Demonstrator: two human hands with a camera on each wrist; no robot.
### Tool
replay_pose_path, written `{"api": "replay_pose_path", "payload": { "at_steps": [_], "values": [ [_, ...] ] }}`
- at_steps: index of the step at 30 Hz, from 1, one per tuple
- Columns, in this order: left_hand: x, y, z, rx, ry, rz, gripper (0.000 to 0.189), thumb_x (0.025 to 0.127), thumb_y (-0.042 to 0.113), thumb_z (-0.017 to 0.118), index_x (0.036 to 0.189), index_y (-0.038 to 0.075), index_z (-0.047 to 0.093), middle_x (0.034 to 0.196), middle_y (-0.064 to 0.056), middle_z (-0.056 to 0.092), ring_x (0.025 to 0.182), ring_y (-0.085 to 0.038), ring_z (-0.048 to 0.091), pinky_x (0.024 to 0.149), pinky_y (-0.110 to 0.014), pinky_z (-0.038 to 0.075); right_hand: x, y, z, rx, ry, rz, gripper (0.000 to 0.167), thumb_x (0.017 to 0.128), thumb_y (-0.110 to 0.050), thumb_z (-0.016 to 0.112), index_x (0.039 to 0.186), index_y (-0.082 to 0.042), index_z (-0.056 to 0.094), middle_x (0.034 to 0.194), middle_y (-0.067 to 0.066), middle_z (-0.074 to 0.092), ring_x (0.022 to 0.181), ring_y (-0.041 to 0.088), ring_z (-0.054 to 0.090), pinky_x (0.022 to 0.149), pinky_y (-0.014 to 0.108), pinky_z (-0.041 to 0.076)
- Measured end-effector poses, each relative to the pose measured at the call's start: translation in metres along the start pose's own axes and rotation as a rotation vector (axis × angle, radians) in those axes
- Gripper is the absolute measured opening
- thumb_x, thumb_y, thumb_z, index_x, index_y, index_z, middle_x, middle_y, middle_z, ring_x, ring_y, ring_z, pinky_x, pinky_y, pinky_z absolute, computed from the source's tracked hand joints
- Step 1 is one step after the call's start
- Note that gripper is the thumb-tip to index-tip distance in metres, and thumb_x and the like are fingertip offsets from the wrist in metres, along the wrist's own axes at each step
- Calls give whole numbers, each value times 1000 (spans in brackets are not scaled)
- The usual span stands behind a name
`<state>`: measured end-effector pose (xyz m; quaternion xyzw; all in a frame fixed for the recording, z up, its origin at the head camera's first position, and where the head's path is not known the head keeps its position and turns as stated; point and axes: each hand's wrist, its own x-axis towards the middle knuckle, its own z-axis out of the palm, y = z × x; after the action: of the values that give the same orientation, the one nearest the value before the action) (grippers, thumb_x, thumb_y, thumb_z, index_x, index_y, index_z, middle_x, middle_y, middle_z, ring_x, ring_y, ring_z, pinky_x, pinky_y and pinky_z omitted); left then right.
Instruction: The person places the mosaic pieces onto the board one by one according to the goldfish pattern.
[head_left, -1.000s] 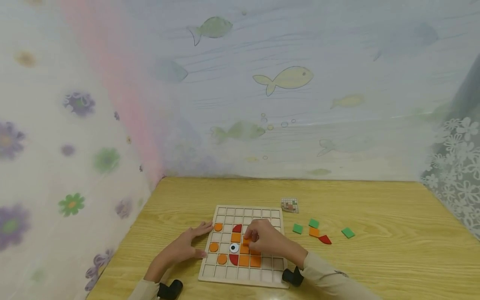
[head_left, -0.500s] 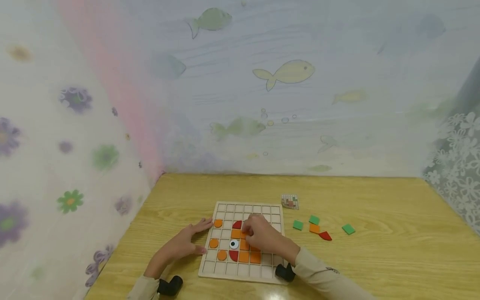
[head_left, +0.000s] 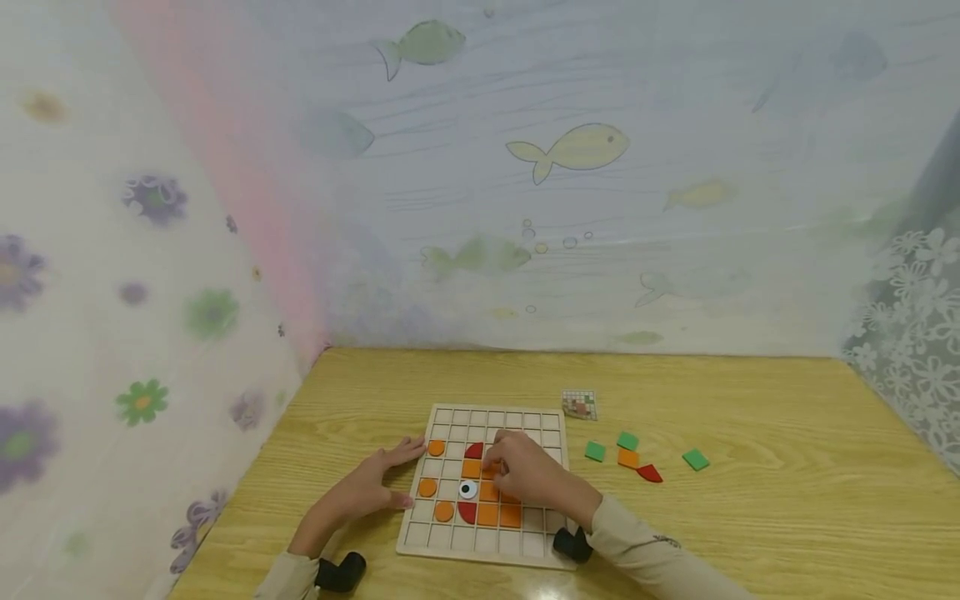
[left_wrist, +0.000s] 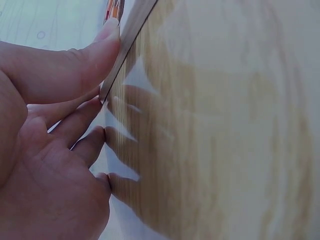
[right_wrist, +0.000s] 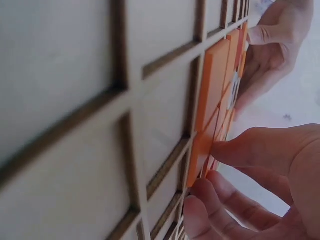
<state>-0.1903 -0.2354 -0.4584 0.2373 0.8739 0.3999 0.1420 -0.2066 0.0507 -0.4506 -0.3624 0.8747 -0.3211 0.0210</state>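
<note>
A wooden grid board lies on the table, with orange squares, two red quarter-round tiles, an eye disc and orange round tiles in its cells. My right hand bends over the middle of the board. Its thumb and fingers are at an orange square tile, which sits among the other orange squares in the right wrist view; the palm hides part of the grid. Spread along the board's left edge, my left hand touches the rim with thumb and fingertips.
Right of the board lie green squares, an orange square and a red quarter-round tile. A small pattern card lies beyond the board's far right corner. Fabric walls with fish and flowers enclose the table.
My right hand has shifted slightly left and lowered the orange square tile it pinched onto the board beside another orange square. The left hand stays at the board's edge.
</note>
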Motion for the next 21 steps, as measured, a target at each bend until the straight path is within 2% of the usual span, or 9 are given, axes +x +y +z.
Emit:
{"api": "replay_pose_path", "payload": {
  "at_steps": [4, 12, 21],
  "values": [
    [1, 0, 1, -1, -5, 1, 76, 79, 15, 73, 145, 6, 38, 153, -13, 26, 141, -37, 12, 107, -64, -4, -4, 1, -4, 31, -3, 2, 25, 77, 7, 59, 89, -5, 76, 83, 2, 61, 67, 8, 42, 53, 19, 33],
    [1, -1, 1, -3, -9, -3, 76, 79, 14, 73, 145, 7, 38, 153, -13, 25, 141, -36, 12, 107, -63, -4, -17, 7, -11, 63, -7, 13, 18, 81, -2, 62, 88, -10, 76, 84, 0, 62, 66, 6, 47, 56, 19, 42],
    [1, -3, 1, -8, 3, -26, 77, 78, 13, 74, 146, 8, 38, 154, -11, 24, 142, -35, 12, 107, -64, -3, -39, 16, -37, 85, -16, 45, 16, 82, 0, 63, 94, -4, 73, 93, 3, 60, 70, 10, 52, 57, 22, 46]
  ]
}}
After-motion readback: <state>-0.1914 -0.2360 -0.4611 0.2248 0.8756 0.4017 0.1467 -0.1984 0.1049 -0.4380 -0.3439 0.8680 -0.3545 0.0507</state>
